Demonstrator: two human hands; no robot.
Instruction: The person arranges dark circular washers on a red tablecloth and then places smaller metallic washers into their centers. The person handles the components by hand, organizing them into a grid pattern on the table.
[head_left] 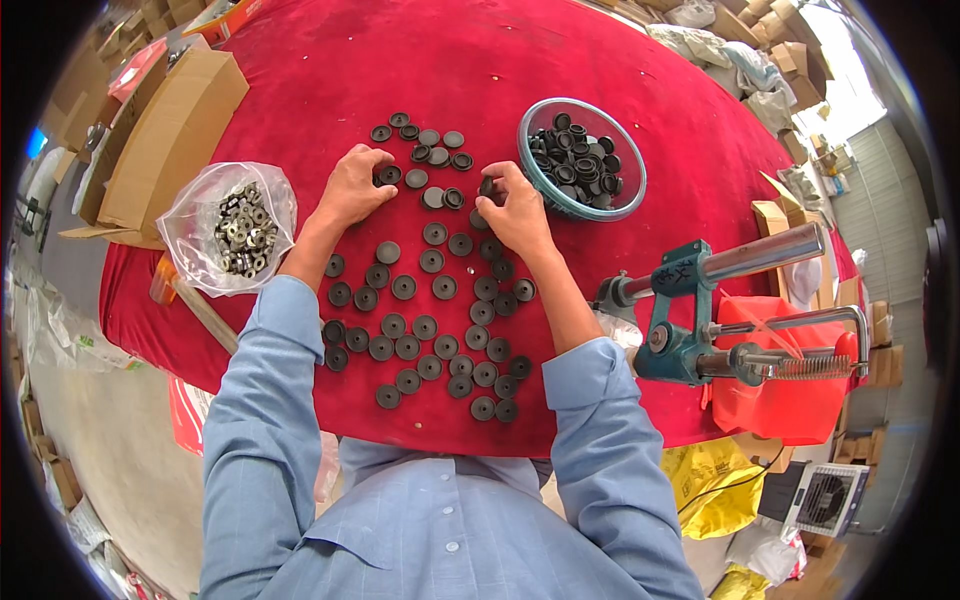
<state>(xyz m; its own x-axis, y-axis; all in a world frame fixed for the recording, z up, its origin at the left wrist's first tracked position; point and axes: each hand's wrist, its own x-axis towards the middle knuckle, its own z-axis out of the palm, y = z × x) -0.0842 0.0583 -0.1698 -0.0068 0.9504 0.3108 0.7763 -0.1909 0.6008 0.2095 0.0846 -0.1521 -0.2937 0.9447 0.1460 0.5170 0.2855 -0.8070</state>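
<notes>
Many round black caps, such as this one (403,287), lie spread over the red cloth in front of me, some with the hollow side up. My left hand (352,190) is at the far left of them, thumb and forefinger curled round a black cap (389,175). My right hand (516,212) pinches another black cap (487,186), tilted on edge, between thumb and fingers. Beyond my right hand stands a clear bowl (632,200) with a bluish rim, heaped with black caps. Between and beyond my hands lies a loose cluster of caps (439,156).
A clear plastic bag (180,230) of small metal rings sits at the left, by an open cardboard box (185,130). At the right edge stands a green hand press (670,320) with a steel lever. A red plastic container (780,400) is behind it. Red cloth (400,60) covers the table.
</notes>
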